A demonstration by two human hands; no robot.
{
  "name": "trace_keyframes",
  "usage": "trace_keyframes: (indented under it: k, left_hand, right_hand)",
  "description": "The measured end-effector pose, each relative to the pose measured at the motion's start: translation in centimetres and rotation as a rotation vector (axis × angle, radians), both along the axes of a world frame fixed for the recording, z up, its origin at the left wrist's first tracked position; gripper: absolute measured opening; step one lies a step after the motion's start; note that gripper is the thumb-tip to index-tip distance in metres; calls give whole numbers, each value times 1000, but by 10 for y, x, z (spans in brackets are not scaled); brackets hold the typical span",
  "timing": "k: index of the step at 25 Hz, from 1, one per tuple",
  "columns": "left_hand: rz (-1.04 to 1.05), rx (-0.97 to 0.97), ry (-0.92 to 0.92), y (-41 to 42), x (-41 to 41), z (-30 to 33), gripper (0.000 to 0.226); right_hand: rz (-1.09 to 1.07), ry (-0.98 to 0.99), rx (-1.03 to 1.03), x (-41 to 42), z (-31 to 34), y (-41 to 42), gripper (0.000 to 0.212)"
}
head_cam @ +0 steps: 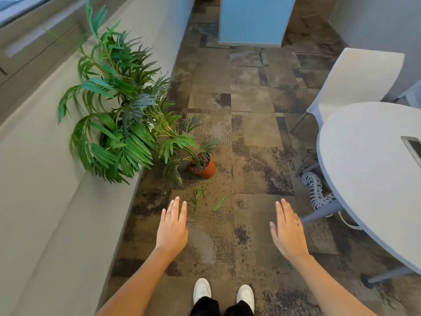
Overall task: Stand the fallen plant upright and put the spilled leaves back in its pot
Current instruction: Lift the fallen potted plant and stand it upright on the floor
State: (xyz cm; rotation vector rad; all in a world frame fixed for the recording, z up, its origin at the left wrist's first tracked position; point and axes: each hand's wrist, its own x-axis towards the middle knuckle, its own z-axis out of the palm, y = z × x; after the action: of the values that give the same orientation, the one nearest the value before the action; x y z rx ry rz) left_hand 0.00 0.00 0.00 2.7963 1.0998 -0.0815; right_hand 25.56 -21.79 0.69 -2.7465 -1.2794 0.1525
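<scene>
A tall green palm-like plant [118,115] leans tilted to the left against a beige ledge, its small orange pot [206,168] tipped on the carpet. Loose green leaves [197,195] lie on the floor just in front of the pot, with one single leaf [219,203] to their right. My left hand [173,226] hovers flat, fingers together, palm down, just left of the loose leaves and holding nothing. My right hand [288,231] is also flat and empty, further right, with a ring on one finger.
A beige ledge [57,179] runs along the left. A round white table [369,174] and a white chair [355,83] stand at the right, with cables beneath. A blue panel [252,19] stands ahead. My white shoes [223,293] are on patterned carpet.
</scene>
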Motion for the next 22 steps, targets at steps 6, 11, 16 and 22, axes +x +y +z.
trace_keyframes:
  k: [6, 11, 16, 22]
  left_hand:
    - [68, -26, -49, 34, 7, -1, 67]
    - [119, -127, -101, 60, 29, -7, 58]
    - [199, -159, -75, 95, 70, -23, 44]
    - [283, -196, -113, 145, 138, -56, 34]
  right_hand:
    - [-16, 11, 66, 8, 7, 49, 55]
    - [4, 71, 75, 35, 4, 94, 50]
    - [132, 148, 44, 90, -6, 153, 41]
    - [300, 266, -10, 171, -36, 246, 37]
